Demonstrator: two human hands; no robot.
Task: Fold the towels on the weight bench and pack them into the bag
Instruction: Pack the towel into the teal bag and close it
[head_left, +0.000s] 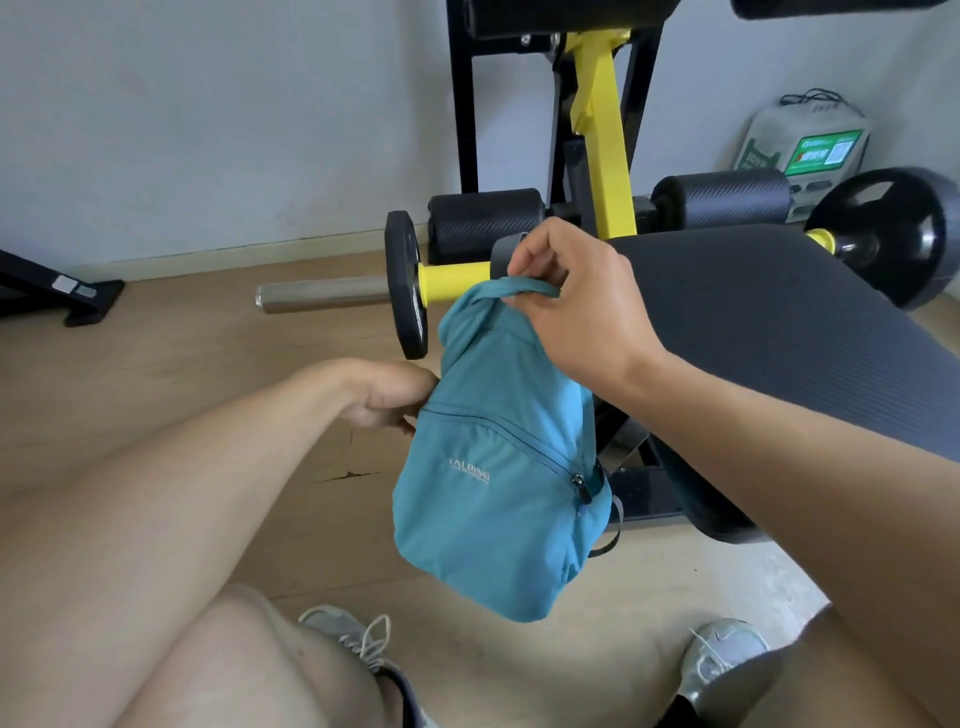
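Item: teal bag (488, 467), soft fabric, bulging at the lower end, hanging in the air in front of the bench (769, 332) and above the floor (208, 343). Held by: right hand (566, 301), fingers curled round the top loop (519, 287), carrying the weight. Left hand (389, 397) at the bag's left edge, near the start of the front zip (524, 441); its fingertips are hidden behind the fabric, so whether it pinches anything cannot be told. Hands apart, one high, one low. Zip: front pocket line appears closed, puller at the right end. Towels: none in view; the visible bench pad is bare. Progress, as a judgement: the full shape of the bag and the bare pad suggest folding and packing are done or nearly so, with closing up or setting the bag down perhaps left; the main opening is not visible, so this stays uncertain. Edges and room: a weight plate (408, 286) on its yellow sleeve (452, 283) stands just behind the bag's top left; the bench edge runs close on the right; shoes (353, 639) and knees lie below. Open floor lies to the left.
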